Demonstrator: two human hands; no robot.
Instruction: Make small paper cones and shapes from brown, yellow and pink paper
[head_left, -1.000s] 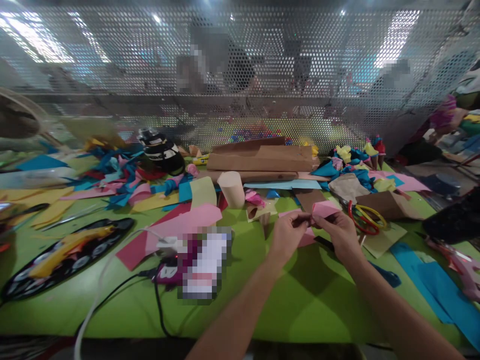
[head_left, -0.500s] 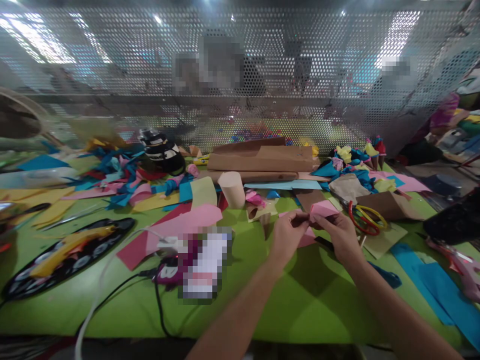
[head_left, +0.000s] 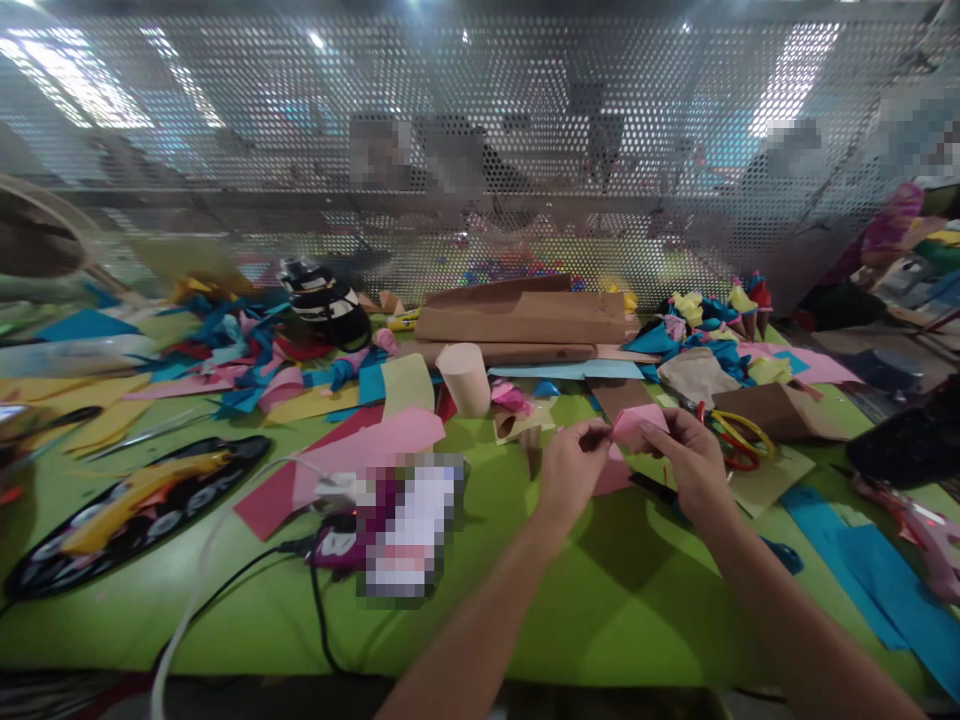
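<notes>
A small piece of pink paper [head_left: 639,424] is held between my two hands above the green table [head_left: 480,630]. My left hand [head_left: 574,465] pinches its left edge, fingers closed. The fingers of my right hand [head_left: 694,460] grip its right side. Below the hands lie another pink sheet [head_left: 613,472] and a dark-handled tool [head_left: 654,487], partly under my right hand. Scissors with red and yellow handles [head_left: 742,435] lie just right of my right hand. A crumpled pink paper piece [head_left: 512,397] rests on yellowish paper to the left.
A beige paper roll [head_left: 463,380] stands behind my left hand, before folded brown paper [head_left: 521,318]. A phone [head_left: 416,530] and cables lie left, with a black tray [head_left: 142,505] farther left. Blue strips [head_left: 862,560] lie right. Beyond the perforated screen [head_left: 480,220], people show dimly.
My right hand has shifted slightly right, and the pink paper has turned a little between my hands. My left hand has barely moved.
</notes>
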